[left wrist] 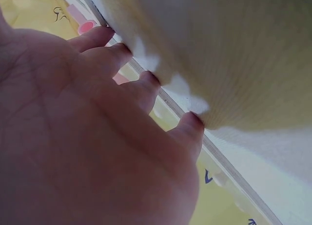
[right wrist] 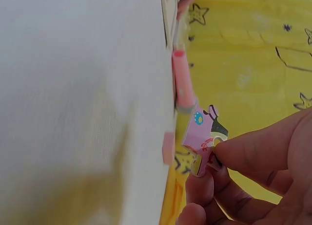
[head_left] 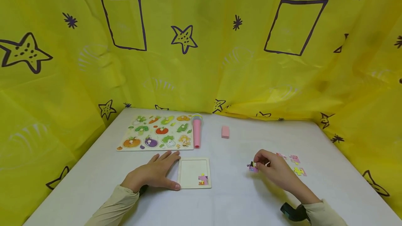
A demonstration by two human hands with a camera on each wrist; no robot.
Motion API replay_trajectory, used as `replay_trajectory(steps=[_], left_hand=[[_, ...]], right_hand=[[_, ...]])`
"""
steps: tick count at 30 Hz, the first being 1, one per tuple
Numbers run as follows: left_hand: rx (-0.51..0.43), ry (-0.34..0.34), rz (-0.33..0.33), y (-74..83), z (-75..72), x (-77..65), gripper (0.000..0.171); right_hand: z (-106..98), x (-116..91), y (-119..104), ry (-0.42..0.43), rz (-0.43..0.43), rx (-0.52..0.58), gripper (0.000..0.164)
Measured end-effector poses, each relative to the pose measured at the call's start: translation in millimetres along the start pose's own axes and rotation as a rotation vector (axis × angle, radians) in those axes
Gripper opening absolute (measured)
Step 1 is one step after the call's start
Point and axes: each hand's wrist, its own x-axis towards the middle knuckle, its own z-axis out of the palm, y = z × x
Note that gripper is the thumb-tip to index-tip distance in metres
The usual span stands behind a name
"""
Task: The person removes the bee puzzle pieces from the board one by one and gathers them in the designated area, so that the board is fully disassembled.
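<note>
Between thumb and fingers my right hand (head_left: 274, 168) pinches a jigsaw puzzle piece (right wrist: 201, 132), pink with a blue spot and dark and yellow parts, held up over the table. In the head view a shallow cream puzzle tray (head_left: 190, 173) lies left of it, with one pink and yellow piece (head_left: 203, 180) in its lower right corner. My left hand (head_left: 154, 173) rests with spread fingers at the tray's left edge, thumb by the lower left corner. Several loose puzzle pieces (head_left: 299, 171) lie on the table beyond my right hand, partly hidden by it.
A vegetable peg puzzle board (head_left: 159, 138) lies at the back left, with a pink toy microphone (head_left: 196, 133) along its right edge. A pink block (head_left: 225, 132) sits on the white table (head_left: 238, 205) farther right. Yellow patterned cloth (head_left: 207, 76) hangs behind.
</note>
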Motion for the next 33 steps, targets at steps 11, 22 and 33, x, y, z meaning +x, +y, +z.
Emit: replay_trajectory(steps=[11, 22, 33], left_hand=[[-0.001, -0.005, 0.003, 0.0, -0.2, 1.2, 0.105], [-0.008, -0.005, -0.002, -1.4, 1.6, 1.2, 0.104], [-0.004, 0.001, 0.000, 0.8, 0.0, 0.4, 0.105]], right_hand=[[-37.5, -22.8, 28.5, 0.066, 0.092, -0.105, 0.019], [-61.0, -30.2, 48.3, -0.032, 0.182, -0.309, 0.015], [-62.7, -33.1, 56.7, -0.104, 0.169, -0.285, 0.018]])
